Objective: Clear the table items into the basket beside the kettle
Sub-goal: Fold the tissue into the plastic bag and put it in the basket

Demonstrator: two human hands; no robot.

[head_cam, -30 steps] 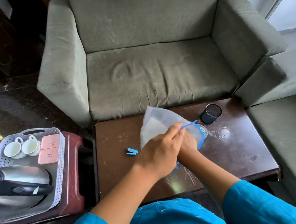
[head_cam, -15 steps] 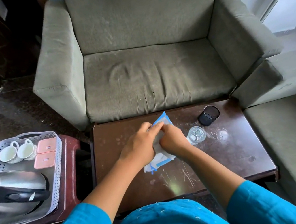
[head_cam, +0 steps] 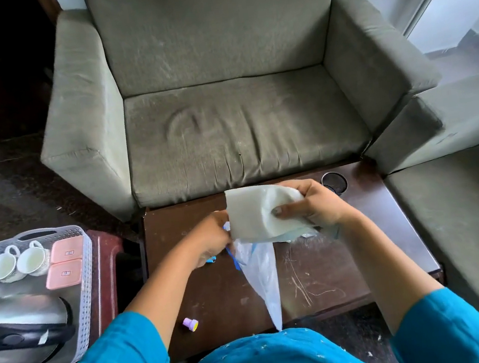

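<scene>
clearing looks partly done: two cups [head_cam: 16,264] and two pink boxes [head_cam: 65,263] already sit in the basket [head_cam: 87,285] with the kettle [head_cam: 20,326], while the plastic bag [head_cam: 257,268] is up over the bench [head_cam: 339,275], its white top gripped in the curled right hand [head_cam: 319,206], its blue edge pinched by the left hand [head_cam: 209,238]. left on the dark, scratched bench are a purple cap [head_cam: 190,324], a blue clip [head_cam: 211,260] and a black mesh cup [head_cam: 336,183]. a grey sofa [head_cam: 240,134] stands behind, the basket on a red stool [head_cam: 104,263].
</scene>
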